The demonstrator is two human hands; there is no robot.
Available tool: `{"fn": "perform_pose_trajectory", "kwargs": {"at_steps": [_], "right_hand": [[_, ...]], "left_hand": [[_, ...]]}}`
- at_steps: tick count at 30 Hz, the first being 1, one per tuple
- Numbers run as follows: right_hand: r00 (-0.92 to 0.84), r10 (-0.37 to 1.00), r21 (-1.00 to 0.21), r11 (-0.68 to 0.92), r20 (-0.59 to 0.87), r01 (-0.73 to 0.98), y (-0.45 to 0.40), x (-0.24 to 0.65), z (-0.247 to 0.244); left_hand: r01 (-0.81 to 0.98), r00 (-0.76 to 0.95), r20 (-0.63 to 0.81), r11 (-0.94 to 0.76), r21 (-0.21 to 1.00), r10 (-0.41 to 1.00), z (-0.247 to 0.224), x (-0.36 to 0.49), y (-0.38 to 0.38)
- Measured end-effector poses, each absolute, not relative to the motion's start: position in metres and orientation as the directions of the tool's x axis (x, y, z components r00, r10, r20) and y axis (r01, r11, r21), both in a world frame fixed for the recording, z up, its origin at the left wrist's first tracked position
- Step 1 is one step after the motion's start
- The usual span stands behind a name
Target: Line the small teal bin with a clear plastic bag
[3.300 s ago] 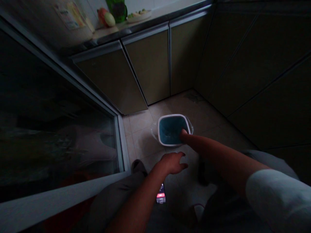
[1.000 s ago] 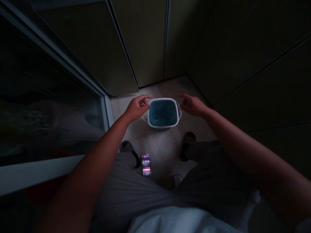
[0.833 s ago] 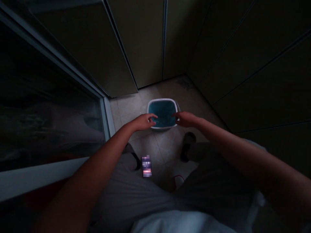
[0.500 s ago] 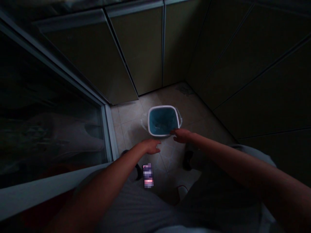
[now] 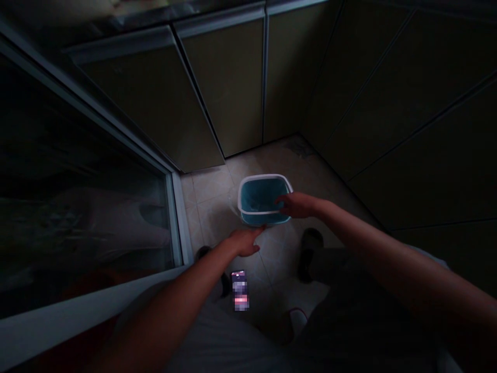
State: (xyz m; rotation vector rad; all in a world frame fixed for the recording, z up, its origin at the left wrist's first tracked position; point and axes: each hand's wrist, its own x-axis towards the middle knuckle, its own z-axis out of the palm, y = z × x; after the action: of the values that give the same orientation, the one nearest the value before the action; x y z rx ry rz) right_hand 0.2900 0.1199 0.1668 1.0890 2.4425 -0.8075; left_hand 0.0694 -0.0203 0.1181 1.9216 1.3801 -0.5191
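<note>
A teal bin stands on the tiled floor ahead of me, with clear plastic hanging outside its left side. Its white rim ring sits tilted, and along the near side a strip of teal shows beneath it. My right hand is closed on the ring's near right corner, its fingertips over the inside of the bin. At the bin's near side, my left hand stretches its fingers toward the lower edge, thumb apart, holding nothing; whether its fingertip touches the bin I cannot tell.
A lit phone lies on the floor between my feet. Cabinet doors line the far side, and dark panels run along the right. To the left is a framed glass door. The room is dim.
My right hand has moved onto the bin's ring and raised its near side away from the bin. My left hand has shifted slightly, its fingers now at the bin's near side.
</note>
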Motion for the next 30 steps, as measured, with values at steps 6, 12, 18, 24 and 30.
{"fn": "perform_pose_trajectory", "kwargs": {"at_steps": [6, 12, 18, 24, 30], "right_hand": [[-0.632, 0.715, -0.490, 0.453, -0.298, 0.744, 0.153, 0.300, 0.219], [-0.516, 0.857, -0.556, 0.440, 0.023, 0.705, 0.189, 0.301, 0.216], [-0.509, 0.860, -0.553, 0.442, 0.038, 0.706, 0.213, 0.294, 0.194], [-0.495, 0.869, -0.564, 0.403, -0.013, 0.721, 0.221, 0.290, 0.192], [-0.491, 0.871, -0.578, 0.405, 0.007, 0.709, 0.225, 0.296, 0.187]], "left_hand": [[0.948, 0.291, -0.714, -0.090, 0.306, 0.637, 0.108, 0.063, -0.021], [0.928, 0.310, -0.697, -0.048, 0.369, 0.647, 0.093, 0.054, -0.025], [0.924, 0.291, -0.681, -0.013, 0.382, 0.671, 0.085, 0.048, -0.030], [0.914, 0.302, -0.688, 0.003, 0.405, 0.659, 0.085, 0.046, -0.032], [0.906, 0.252, -0.541, 0.002, 0.424, 0.802, 0.094, 0.050, -0.024]]}}
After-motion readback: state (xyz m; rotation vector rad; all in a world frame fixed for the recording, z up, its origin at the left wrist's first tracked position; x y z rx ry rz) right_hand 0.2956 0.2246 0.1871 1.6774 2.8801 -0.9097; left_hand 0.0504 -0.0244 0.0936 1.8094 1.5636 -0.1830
